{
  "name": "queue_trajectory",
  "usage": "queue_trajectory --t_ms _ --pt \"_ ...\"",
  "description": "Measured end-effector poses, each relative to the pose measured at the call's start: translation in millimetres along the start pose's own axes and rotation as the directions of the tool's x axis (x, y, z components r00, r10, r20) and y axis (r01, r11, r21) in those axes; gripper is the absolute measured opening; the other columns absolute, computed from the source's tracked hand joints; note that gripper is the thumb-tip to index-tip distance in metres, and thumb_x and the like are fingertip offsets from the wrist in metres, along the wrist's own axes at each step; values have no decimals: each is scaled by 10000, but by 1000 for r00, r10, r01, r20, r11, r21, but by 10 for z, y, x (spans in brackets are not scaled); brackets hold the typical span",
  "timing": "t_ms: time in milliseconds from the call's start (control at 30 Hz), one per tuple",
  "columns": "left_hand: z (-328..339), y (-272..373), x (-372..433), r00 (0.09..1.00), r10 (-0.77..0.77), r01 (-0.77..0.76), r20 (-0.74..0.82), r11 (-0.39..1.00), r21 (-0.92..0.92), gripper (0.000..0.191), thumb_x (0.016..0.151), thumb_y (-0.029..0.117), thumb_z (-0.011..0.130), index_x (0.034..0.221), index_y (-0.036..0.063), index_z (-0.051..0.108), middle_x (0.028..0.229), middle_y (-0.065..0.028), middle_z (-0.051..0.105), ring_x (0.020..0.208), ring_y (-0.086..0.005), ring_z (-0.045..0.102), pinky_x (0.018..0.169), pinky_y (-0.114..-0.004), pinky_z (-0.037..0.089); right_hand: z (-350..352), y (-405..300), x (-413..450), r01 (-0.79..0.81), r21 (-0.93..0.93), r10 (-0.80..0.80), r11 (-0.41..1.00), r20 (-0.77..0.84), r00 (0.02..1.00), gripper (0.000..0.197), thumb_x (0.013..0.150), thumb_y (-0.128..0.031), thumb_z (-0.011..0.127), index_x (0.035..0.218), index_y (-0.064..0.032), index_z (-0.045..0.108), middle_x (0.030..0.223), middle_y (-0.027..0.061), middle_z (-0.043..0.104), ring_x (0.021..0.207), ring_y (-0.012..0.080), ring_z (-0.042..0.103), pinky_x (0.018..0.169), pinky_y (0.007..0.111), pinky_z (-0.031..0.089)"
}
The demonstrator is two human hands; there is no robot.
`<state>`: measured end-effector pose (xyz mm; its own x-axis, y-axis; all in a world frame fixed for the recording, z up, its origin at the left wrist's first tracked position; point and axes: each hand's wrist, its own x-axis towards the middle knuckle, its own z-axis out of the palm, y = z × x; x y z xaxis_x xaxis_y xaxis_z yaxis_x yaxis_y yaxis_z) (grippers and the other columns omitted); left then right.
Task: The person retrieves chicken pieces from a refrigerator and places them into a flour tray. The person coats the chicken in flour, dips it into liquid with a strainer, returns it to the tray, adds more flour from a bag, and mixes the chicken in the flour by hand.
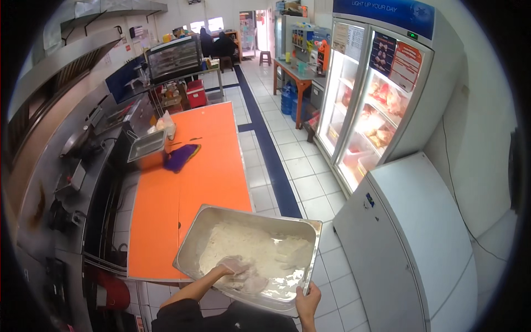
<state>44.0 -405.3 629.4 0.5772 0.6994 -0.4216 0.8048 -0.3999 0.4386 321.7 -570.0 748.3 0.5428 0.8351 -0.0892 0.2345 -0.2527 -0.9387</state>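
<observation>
A deep stainless steel pan [249, 216] rests partly on the near end of the orange table, its right part past the table's edge and close to my body. Pale flour [244, 240] covers much of its bottom, with bare shiny metal at the lower right. My left hand [235, 264] is inside the pan, dusted with flour, beside a flour-coated lump [254, 284]; its fingers are partly hidden, so whether they hold anything is unclear. My right hand [308, 296] grips the pan's near right corner, thumb over the rim.
The orange table [215, 166] bears a purple cloth [180, 157], a smaller metal pan [147, 146] and a plastic bag [166, 124]. Stoves [74, 178] line the left. A white chest freezer [398, 232] and glass-door fridge [373, 99] stand right. Two people [224, 43] are far back.
</observation>
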Motion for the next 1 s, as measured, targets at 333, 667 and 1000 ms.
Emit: queue_trajectory --t_ms 333,667,1000 --pt "-60 -1092 -428 736 457 -333 500 887 -320 530 883 496 562 1231 99 616 1144 -208 662 998 -344 624 879 -425 488 527 -309 -1212 -58 120 67 991 -73 995 205 779 75 609 980 85 649 857 110 687 787 147 638 740 288 496" --pt "-431 -2843 -1186 798 578 -582 171 813 -35 394 845 439 583 812 67 709 813 -217 678 719 -372 636 678 -449 507 2505 -524 -2504 -144 199 178 969 -161 971 301 790 89 601 1091 93 610 1003 132 670 891 184 642 836 304 489" --pt "-814 -3732 -2206 884 197 -292 423 941 171 621 709 571 663 992 24 739 940 -243 701 843 -386 666 739 -435 519 4068 -686 -3606 -88 142 137 986 -391 910 175 826 71 620 998 71 650 904 79 682 822 129 622 780 287 487"
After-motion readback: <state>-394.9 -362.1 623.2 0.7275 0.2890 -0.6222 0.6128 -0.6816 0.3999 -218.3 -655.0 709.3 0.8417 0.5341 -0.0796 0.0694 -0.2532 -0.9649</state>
